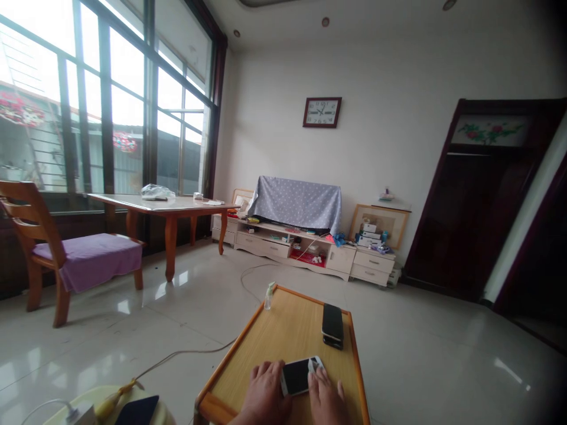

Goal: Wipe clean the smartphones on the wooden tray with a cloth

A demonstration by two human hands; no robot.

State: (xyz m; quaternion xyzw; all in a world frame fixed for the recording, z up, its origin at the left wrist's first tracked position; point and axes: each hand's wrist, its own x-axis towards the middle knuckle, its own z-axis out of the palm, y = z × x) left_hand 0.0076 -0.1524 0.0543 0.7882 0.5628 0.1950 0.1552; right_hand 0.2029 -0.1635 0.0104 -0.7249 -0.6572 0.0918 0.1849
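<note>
A white smartphone [296, 376] with a dark screen lies face up on the small wooden table [290, 319], slightly tilted in the view. My left hand [266, 389] grips its left end, the fingertips hooked over that edge. At the other end, my right hand [325, 394] presses a small white piece, like a folded tissue [313, 364], onto the screen with its fingers together. Just beyond my right hand, two dark phones [332, 324] lie stacked near the table's right edge. A clear spray bottle [268, 297] with a pale green top stands at the far left corner.
A pale stool [163, 410] at the lower left carries a dark phone [137, 409] and a power strip [84, 412]. Its cable [190, 352] runs across the tiled floor. Further off are a wooden chair [48, 236], a dining table [170, 221] and a low cabinet [266, 245].
</note>
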